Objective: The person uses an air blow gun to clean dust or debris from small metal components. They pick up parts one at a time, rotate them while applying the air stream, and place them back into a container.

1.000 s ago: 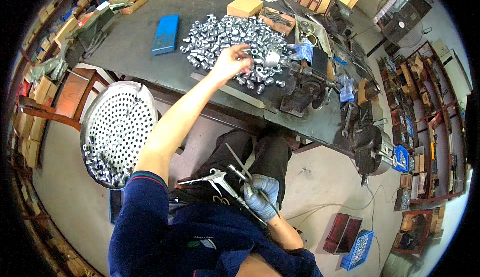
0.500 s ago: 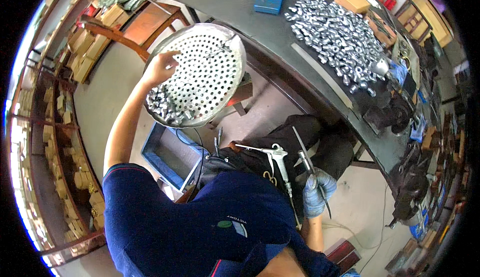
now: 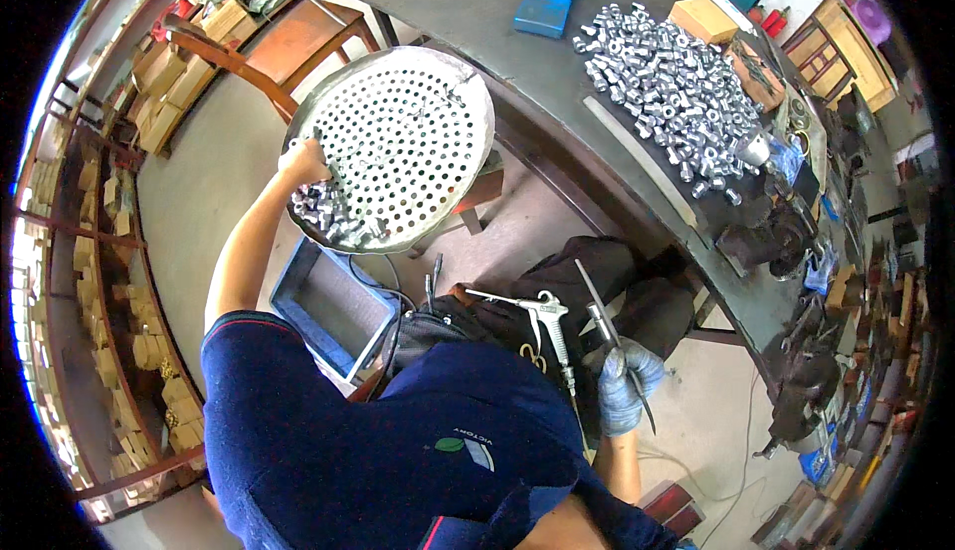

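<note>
So the left hand [image 3: 303, 160] is bare and sits on the rim of a big round perforated metal tray [image 3: 398, 142], fingers curled down at the edge right above a small heap of shiny metal fittings [image 3: 328, 214] that's collected in the low part of the tray. Honestly can't tell if the hand is pinching one of those pieces or just resting there, the fingertips are hidden behind the knuckles from this angle. The tray looks tilted, and whatever props it up is mostly hidden underneath it.

The right hand [image 3: 627, 383] has a blue-grey glove on and is closed around a thin metal rod [image 3: 609, 336] that sticks up past the fist and a bit out below it. Just beside it, on the lap, lies a silver air blow gun [image 3: 542, 319]; its hose disappears under the dark blue shirt.

Up on the dark work surface [image 3: 468, 8] there's a much bigger pile of the same silvery fittings [image 3: 671, 88], well apart from the tray. A flat blue box [image 3: 545, 1] and a cardboard box [image 3: 702, 19] sit near that pile. On the floor below the tray is an open blue crate [image 3: 333, 303], partly covered by the shoulder. The right end of the surface is a dark clutter of tools, too warped by the lens to make out
</note>
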A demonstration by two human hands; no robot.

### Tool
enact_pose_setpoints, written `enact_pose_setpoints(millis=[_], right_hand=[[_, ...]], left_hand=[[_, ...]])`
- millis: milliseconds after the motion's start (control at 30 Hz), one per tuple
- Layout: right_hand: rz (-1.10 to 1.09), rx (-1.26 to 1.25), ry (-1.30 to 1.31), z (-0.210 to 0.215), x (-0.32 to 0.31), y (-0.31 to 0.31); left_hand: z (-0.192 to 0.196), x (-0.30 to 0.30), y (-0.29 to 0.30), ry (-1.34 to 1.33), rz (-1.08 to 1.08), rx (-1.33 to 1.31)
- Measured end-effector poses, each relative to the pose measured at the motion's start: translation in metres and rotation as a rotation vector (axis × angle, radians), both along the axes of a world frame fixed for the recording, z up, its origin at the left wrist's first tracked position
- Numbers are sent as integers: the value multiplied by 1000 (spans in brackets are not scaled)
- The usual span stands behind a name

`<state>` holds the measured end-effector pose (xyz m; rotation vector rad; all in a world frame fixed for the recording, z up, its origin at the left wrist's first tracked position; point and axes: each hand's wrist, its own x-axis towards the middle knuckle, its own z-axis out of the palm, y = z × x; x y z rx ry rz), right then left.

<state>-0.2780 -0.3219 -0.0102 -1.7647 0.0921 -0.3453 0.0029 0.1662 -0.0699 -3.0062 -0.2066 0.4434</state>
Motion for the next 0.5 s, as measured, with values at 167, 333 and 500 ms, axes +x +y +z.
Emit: enact_pose_setpoints(millis=[167, 333, 500], right_hand=[[-4, -72, -22, -1, 0, -5], [32, -202, -67, -8, 3, -11], [76, -269, -195, -2, 18, -10]], left_hand=[[9, -12, -11, -393, -313, -165], [78, -41, -144, -304, -425, -831], [100, -88, -259, 241, -449, -1399]])
